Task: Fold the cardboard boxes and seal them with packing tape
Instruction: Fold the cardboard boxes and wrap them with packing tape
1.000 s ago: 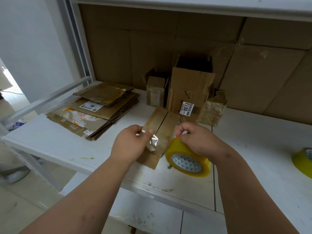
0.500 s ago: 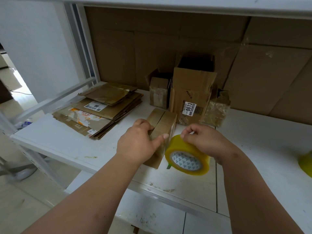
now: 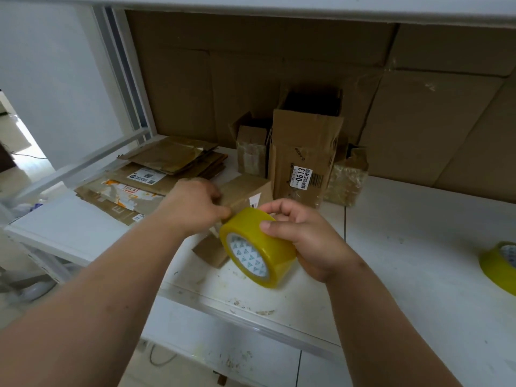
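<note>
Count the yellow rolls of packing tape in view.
2. One yellow roll of packing tape is gripped in the right hand; a second yellow roll lies at the table's right edge, partly cropped.

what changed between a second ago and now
The left hand let go of the pulled-out tape end and now presses on the small cardboard box. The right hand turned the yellow tape roll, still gripping it. The flattened cardboard stack stayed put.

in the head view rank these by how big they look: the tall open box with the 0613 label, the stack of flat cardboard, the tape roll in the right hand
1. Stack of flat cardboard: widest spread.
2. Tall open box: close to the stack, so unsure.
3. Tape roll, held in the right hand: smallest, though nearest the camera, which inflates it.
</note>
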{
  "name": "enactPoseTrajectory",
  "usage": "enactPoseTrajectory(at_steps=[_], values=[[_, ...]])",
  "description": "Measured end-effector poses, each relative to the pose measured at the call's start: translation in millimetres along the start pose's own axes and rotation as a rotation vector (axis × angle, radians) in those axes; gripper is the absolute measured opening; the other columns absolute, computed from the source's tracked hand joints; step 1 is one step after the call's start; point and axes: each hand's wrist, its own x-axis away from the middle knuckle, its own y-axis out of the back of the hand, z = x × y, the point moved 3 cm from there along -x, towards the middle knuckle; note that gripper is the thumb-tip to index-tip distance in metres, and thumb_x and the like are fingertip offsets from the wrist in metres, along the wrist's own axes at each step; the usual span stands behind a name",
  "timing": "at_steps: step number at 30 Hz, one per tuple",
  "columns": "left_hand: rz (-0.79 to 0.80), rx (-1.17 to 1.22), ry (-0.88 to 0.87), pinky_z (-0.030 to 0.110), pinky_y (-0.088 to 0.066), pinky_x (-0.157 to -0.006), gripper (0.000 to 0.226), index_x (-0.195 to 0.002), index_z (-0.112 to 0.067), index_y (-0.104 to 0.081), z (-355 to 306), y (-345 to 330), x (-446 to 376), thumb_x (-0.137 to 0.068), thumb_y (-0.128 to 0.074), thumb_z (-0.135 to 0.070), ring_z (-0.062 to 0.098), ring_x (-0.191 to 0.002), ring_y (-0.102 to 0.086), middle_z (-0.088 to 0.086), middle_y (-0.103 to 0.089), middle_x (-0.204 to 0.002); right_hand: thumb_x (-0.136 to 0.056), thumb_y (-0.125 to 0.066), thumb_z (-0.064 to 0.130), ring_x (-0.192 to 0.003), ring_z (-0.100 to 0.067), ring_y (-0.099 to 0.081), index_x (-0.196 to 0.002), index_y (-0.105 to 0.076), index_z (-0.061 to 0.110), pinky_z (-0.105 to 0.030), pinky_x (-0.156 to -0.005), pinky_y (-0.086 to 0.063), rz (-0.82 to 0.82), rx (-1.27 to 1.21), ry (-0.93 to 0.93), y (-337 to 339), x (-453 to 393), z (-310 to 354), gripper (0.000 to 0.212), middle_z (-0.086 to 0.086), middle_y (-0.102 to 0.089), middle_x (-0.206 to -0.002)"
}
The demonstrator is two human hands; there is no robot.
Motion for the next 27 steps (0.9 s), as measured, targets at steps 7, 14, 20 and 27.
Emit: enactPoseTrajectory(at_steps=[7, 14, 20, 27], values=[[-0.013, -0.014, 0.003, 0.030, -0.042, -0.094, 0.063, -0.142, -0.028, -0.051, 19, -15, 8, -0.090, -0.050, -0.064, 0.022, -0.126, -0.053, -0.001, -0.055, -0.142, -0.087, -0.069, 0.004, -0.088, -0.024, -0.071, -0.119, -0.061, 0.013, -0.032, -0.075, -0.057, 0.012, -0.072, -0.088, -9, -3, -17, 0.035, -0.012, -0.074, -0.100], [-0.011, 0.089, -0.032, 0.035, -0.043, -0.105, 0.060, -0.146, -0.031, -0.046, 20, -23, 16, -0.092, -0.056, -0.056, 0.018, -0.132, -0.049, -0.007, -0.049, -0.148, -0.092, -0.064, 0.013, -0.111, -0.036, -0.065, -0.123, -0.063, 0.010, -0.049, -0.103, -0.046, 0.098, 0.019, -0.146, -11, 4, -28, 0.031, -0.017, -0.071, -0.116], [-0.015, 0.103, -0.005, 0.039, -0.047, -0.099, 0.052, -0.143, -0.039, -0.044, 21, -23, 18, -0.094, -0.053, -0.056, 0.020, -0.124, -0.055, -0.008, -0.055, -0.141, -0.091, -0.057, 0.001, -0.096, -0.023, -0.068, -0.110, -0.069, 0.013, -0.033, -0.088, -0.052, 0.180, -0.034, -0.139, -8, 15, -35, 0.026, -0.010, -0.074, -0.104], [-0.083, 0.125, -0.010, 0.038, -0.051, -0.077, 0.028, -0.114, -0.033, -0.045, 18, -27, 25, -0.095, -0.053, -0.052, 0.021, -0.089, -0.059, -0.003, -0.064, -0.112, -0.093, -0.056, 0.002, -0.097, -0.022, -0.067, -0.113, -0.067, 0.012, -0.033, -0.089, -0.051, 0.210, -0.014, -0.110, -7, 18, -34, 0.025, -0.008, -0.073, -0.106]])
